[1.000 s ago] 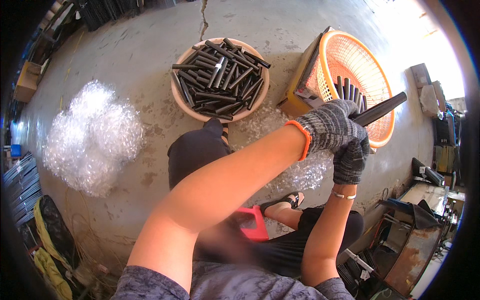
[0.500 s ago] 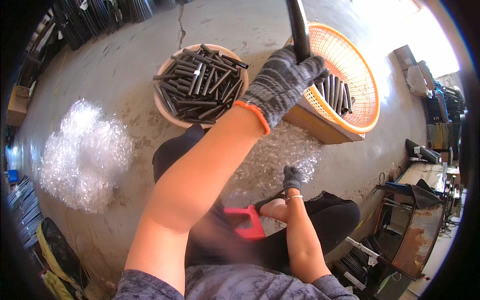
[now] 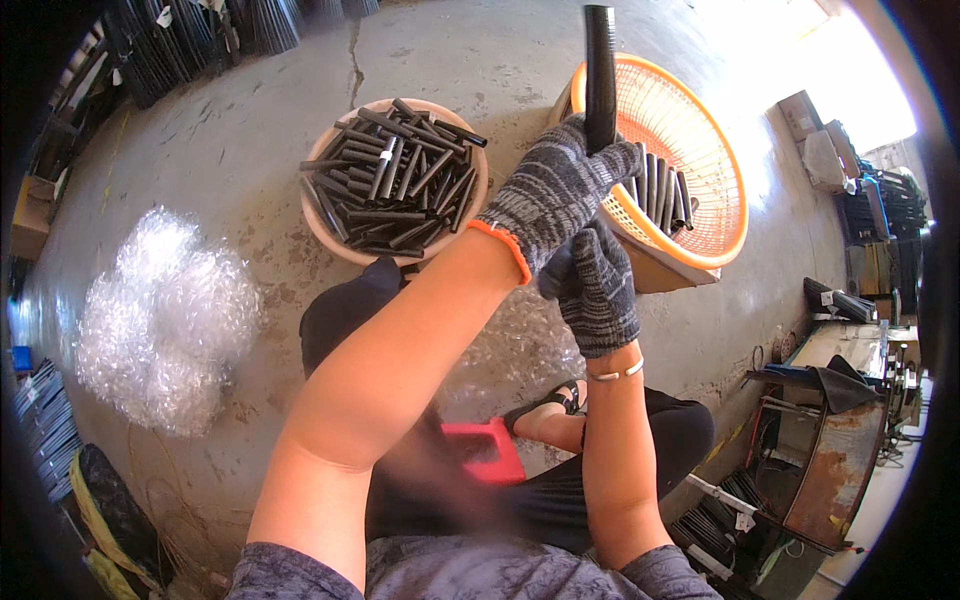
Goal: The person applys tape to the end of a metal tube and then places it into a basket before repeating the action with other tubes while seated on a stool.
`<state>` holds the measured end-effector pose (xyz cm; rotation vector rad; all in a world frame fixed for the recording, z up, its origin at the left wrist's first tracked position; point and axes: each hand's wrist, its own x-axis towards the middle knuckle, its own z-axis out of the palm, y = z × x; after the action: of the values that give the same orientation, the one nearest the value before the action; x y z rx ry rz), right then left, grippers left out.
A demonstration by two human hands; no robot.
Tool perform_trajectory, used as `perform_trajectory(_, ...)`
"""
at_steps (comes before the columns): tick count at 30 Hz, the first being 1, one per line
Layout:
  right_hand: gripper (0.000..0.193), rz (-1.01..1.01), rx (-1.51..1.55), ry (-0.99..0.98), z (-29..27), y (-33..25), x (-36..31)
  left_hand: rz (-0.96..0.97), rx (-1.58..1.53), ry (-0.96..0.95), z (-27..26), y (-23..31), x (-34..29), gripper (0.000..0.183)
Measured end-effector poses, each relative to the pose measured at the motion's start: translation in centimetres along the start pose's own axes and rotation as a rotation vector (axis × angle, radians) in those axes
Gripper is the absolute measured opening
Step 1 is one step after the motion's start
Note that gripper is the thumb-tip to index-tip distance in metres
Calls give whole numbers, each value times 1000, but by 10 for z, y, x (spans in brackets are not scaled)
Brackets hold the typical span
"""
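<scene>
In a grey striped knit glove with an orange cuff, my left hand point(image 3: 558, 190) is wrapped round a black tube point(image 3: 600, 75) that stands nearly upright out of the fist. Just below it is my right hand point(image 3: 600, 290), gloved alike, with its fingers curled in at the left hand's underside. What those fingers hold, if anything, is hidden. Past my left hand is an orange mesh basket point(image 3: 735, 190), tilted, with several black tubes point(image 3: 662, 190) lying side by side in it. To the left, a pale pink basin point(image 3: 312, 215) is heaped with similar short black tubes point(image 3: 400, 180).
The basket leans on a brown box point(image 3: 665, 268). A large heap of clear plastic film point(image 3: 165, 325) lies at left, with more film scraps point(image 3: 520, 345) between my legs. A red plastic stool point(image 3: 510, 455) is below me. A rusty metal stand point(image 3: 835, 475) stands at right.
My right hand has come up from near my foot to just under my left hand. The left hand, still holding the tube, has dropped slightly and the tube stands more upright.
</scene>
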<state>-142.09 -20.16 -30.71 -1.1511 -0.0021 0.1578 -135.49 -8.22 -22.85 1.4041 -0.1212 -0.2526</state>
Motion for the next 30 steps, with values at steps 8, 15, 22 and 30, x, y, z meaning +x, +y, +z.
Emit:
perform_trajectory(8,18,549,-334,632,-192,200,-81,108,-354,18,-10,4,1,24)
perform_trajectory(15,56,263,-318,431,-73,85,-25,54,-364,1,-17,1,-5,27)
perform_trajectory(22,51,-56,-143,35,7,-17,11,37,-285,-14,-6,-3,0,26)
perform_trajectory(30,21,126,-1625,167,-136,151,-55,39,-281,-30,-2,-5,-3,28)
